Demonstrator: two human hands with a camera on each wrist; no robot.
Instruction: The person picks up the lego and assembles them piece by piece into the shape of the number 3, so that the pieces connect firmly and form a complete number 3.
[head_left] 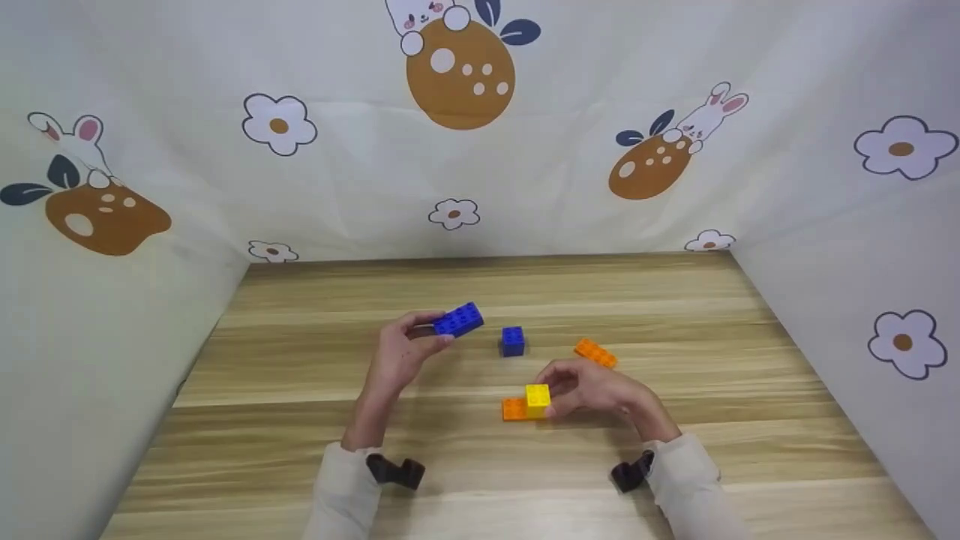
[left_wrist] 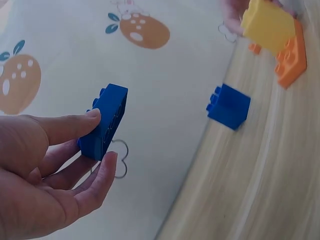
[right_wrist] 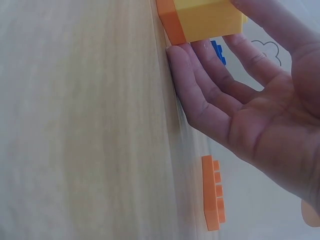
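Over the table, left fingers pinch a blue brick, right fingers a yellow brick.

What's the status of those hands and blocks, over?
Left hand: holding long blue block, raised. Right hand: gripping yellow block atop near orange block. Possibly in the way: small blue block between hands.

Two toy bricks are blue, two orange, one yellow. Bunnies and white flowers dot the pale cloth.
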